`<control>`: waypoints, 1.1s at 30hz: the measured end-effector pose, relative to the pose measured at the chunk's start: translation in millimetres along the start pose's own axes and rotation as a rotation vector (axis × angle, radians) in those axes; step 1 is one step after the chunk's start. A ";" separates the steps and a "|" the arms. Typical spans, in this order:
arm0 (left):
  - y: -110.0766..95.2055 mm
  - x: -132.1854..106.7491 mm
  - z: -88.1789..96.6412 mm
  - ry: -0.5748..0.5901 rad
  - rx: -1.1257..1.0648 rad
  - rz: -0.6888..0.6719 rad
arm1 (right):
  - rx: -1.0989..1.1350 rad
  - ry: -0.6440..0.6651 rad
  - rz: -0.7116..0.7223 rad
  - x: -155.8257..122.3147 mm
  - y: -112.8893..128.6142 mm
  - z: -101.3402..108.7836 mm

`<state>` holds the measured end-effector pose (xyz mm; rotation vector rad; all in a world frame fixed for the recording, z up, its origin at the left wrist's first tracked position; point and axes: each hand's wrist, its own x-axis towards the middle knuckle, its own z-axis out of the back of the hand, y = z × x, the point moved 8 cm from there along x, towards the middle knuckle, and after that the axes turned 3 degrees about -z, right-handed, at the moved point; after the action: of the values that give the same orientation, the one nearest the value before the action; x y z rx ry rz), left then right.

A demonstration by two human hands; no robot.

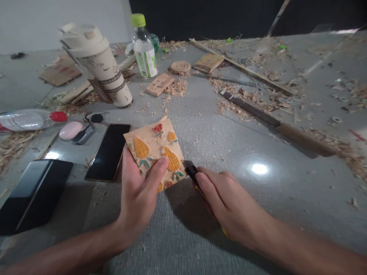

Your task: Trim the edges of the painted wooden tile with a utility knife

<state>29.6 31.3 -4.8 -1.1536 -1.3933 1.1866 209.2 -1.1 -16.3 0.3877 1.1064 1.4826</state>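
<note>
Gripped in my left hand [142,189] is a square carved wooden tile [153,152], its thumb pressing on the face. Raised yellow-orange shapes, small red ones and teal leaf-like marks decorate the tile, which is held tilted above the table. My right hand [226,198] is closed around a utility knife [192,171] with a dark body and some yellow on it. The knife's tip meets the tile's right edge, near the lower right corner. My right palm hides most of the handle.
Left of the tile lie a black phone [109,152], a dark folded device [36,194] and a plastic bottle [25,120]. Behind stand a cream tumbler [100,65] and a green-capped bottle [144,53]. A long file-like tool [252,109], a carved wood block [159,84] and scattered shavings [177,88] lie beyond.
</note>
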 end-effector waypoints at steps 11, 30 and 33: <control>1.5 2.9 -1.2 0.008 -0.051 0.041 | 0.064 0.075 -0.014 1.1 -2.2 5.4; -5.3 0.9 -0.5 -0.032 0.073 -0.015 | -0.033 -0.065 0.096 0.8 7.9 10.4; -1.2 0.9 -2.2 -0.025 0.036 0.029 | 0.034 -0.029 0.061 -1.2 3.6 6.9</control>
<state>31.6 32.3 -3.3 -1.1409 -1.3733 1.2457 212.7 1.2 -9.6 0.4687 1.1062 1.5085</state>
